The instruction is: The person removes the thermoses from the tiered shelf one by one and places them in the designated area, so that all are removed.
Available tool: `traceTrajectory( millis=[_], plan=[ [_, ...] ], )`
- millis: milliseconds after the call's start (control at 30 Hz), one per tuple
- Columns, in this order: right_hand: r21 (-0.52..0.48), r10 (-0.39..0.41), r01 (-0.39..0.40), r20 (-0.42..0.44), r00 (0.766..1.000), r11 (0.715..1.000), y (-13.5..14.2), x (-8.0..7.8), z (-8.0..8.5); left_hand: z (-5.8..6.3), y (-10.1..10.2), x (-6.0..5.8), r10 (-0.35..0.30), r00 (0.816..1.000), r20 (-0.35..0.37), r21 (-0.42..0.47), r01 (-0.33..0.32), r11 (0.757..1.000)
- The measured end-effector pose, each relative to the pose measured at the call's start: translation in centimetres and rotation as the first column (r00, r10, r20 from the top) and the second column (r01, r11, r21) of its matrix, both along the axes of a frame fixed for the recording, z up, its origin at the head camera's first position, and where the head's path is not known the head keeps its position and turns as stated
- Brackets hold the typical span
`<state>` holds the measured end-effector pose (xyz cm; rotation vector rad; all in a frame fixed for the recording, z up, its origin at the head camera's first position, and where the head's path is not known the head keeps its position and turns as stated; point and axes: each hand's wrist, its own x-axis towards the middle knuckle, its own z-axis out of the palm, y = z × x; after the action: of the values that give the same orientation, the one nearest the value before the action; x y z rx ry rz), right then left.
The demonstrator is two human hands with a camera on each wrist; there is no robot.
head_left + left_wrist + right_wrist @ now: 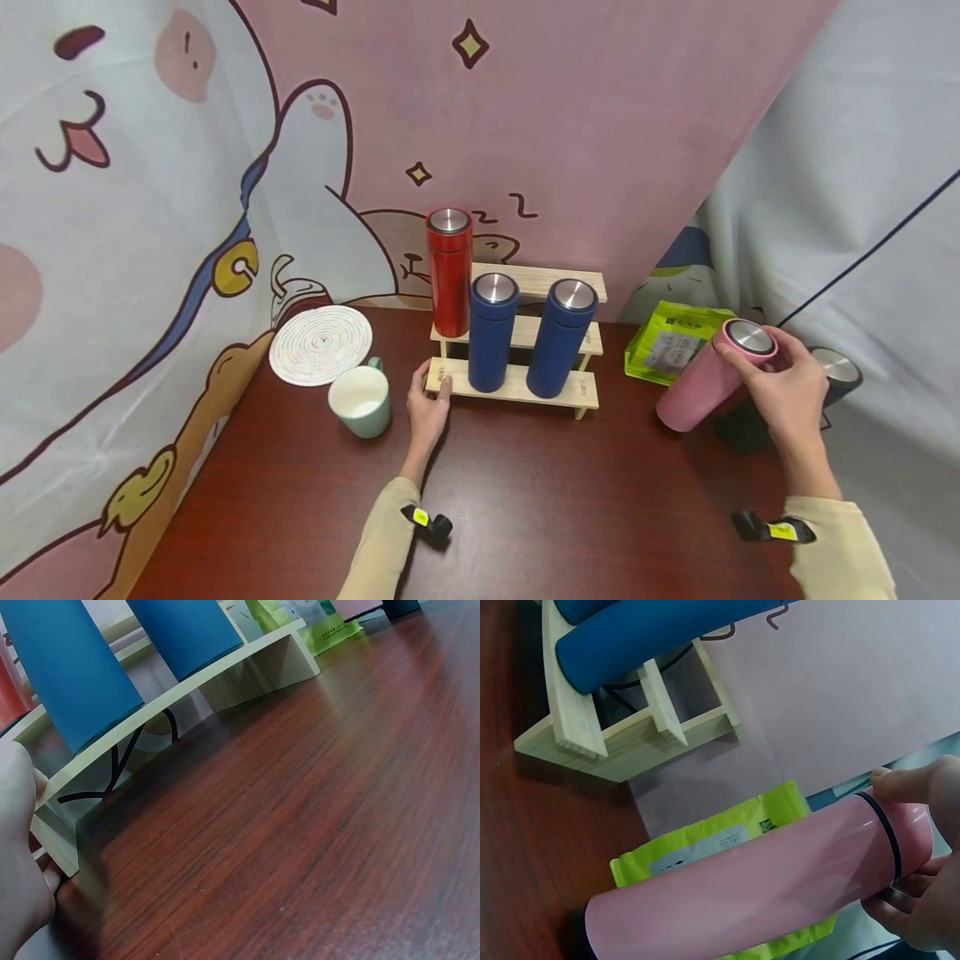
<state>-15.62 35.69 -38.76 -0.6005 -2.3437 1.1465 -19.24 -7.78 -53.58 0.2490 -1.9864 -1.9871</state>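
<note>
My right hand (pixel 793 392) grips a pink thermos (pixel 699 385) around its capped top, thumb on the near side and fingers behind. In the right wrist view the thermos (pixel 735 885) slants across, overlapping a green bag. At the middle, my left hand (pixel 429 408) holds the left end of a stepped wooden rack (pixel 517 383), with the thumb on top of the lowest step. Two blue thermoses (pixel 491 342) (pixel 558 346) stand on that low step. Behind them a red thermos (pixel 450 283) stands on the middle step, at its left end.
A pale green mug (pixel 362 404) and a round white woven mat (pixel 321 345) are left of the rack. To the right are the bright green bag (pixel 667 346) and a dark thermos (pixel 838 367), partly hidden behind my right hand. Printed cloth hangs behind the brown table (pixel 525 492).
</note>
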Motion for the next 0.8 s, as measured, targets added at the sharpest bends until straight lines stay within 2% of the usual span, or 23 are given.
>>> traceTrajectory(
  millis=[133, 333, 533, 667, 800],
  plan=[
    [0.019, -0.021, 0.021, -0.013, 1.0, 1.0, 0.1, 0.1, -0.9, 0.1, 0.0, -0.1, 0.004, 1.0, -0.01, 0.001, -0.004, 1.0],
    [0.045, -0.02, 0.02, 0.011, 1.0, 0.999, 0.4, 0.2, -1.9, -0.3, 0.0, -0.1, 0.009, 1.0, -0.018, 0.004, -0.009, 1.0],
    [0.023, -0.041, 0.041, -0.01, 0.999, 0.999, 0.7, 0.5, -2.2, -0.7, 0.0, -0.2, 0.013, 0.999, -0.036, 0.028, -0.012, 1.0],
    [-0.024, -0.053, 0.054, 0.013, 0.998, 0.998, 0.8, 0.6, -2.3, -0.8, 0.0, -0.3, 0.016, 0.999, -0.031, 0.037, -0.014, 0.999],
    [-0.056, -0.073, 0.076, 0.053, 0.996, 0.996, 1.0, 0.8, -2.3, -2.6, 0.0, -1.3, 0.023, 1.0, -0.015, 0.042, -0.023, 0.999]
  ],
)
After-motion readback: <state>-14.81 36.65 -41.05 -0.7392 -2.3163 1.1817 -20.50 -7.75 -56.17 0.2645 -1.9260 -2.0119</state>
